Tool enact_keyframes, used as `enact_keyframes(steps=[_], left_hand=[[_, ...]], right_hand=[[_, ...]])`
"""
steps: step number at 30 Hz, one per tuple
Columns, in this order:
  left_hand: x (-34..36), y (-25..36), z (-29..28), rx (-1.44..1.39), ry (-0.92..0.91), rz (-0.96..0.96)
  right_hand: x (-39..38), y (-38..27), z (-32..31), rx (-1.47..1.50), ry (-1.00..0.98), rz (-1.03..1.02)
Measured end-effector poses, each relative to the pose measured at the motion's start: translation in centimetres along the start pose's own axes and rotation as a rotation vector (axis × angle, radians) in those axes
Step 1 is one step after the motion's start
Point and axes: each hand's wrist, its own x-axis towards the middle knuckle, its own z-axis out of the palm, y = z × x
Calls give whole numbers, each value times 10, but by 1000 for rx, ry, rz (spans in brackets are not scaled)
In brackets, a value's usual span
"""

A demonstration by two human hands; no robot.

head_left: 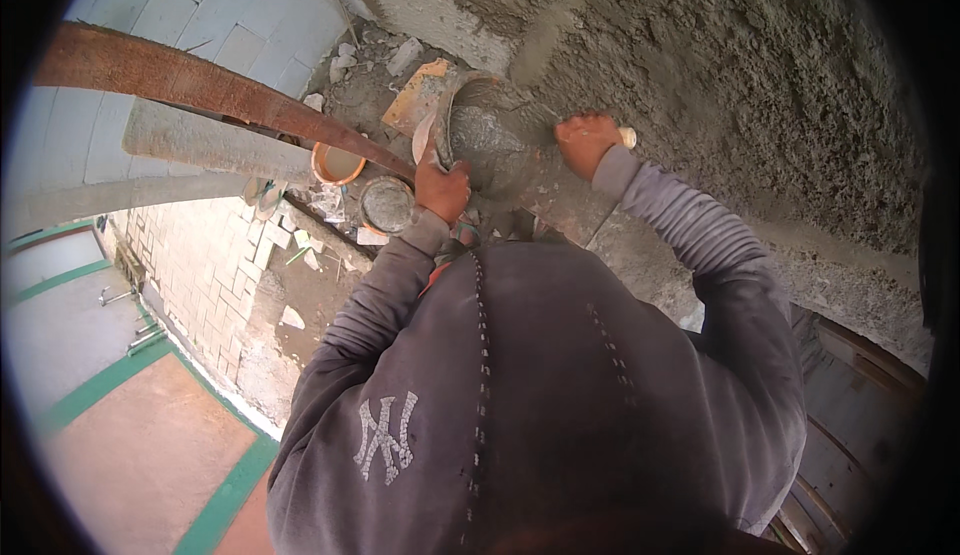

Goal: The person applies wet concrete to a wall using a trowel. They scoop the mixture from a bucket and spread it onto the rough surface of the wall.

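A mortar-crusted bucket (447,120) is tipped in front of me, with wet grey mortar (485,135) inside. My left hand (442,187) is closed on the bucket's near left edge. To the right of the bucket, my right hand (588,145) wraps round the pale handle (628,137) of a trowel. A thin metal shank reaches from that fist towards the bucket's mouth; the blade is hard to make out against the mortar. Both forearms are in grey sleeves.
A reddish wooden beam (200,80) slants down from upper left to near my left hand. Two small tubs, one orange-rimmed (338,163) and one of grey mix (387,205), stand left. Rough wet plaster (740,85) covers the right wall. Rubble (405,55) lies beyond.
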Motion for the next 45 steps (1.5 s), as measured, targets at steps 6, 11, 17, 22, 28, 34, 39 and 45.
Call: enact_keyframes(steps=[6, 11, 17, 22, 28, 34, 39, 45], left_hand=[[8, -6, 6, -7, -28, 23], [-1, 1, -9, -311, 10, -209], [6, -41, -20, -403, 84, -329], [16, -109, -39, -501, 67, -323], [9, -67, -43, -314, 89, -310], [5, -79, -64, -319, 75, -302], [12, -105, -75, -202, 37, -265], [8, -110, -77, -227, 2, -255]], right_hand=[[-12, 2, 73, 713, -220, 96], [-38, 3, 83, 1064, -4, 111], [-9, 29, -74, 641, 88, 52], [20, 59, -233, 1116, -94, -251], [114, 143, -303, 1458, 115, -114], [66, 133, -347, 1154, 789, 75], [92, 95, -261, 1063, 521, 146], [187, 79, -144, 661, 316, 349]])
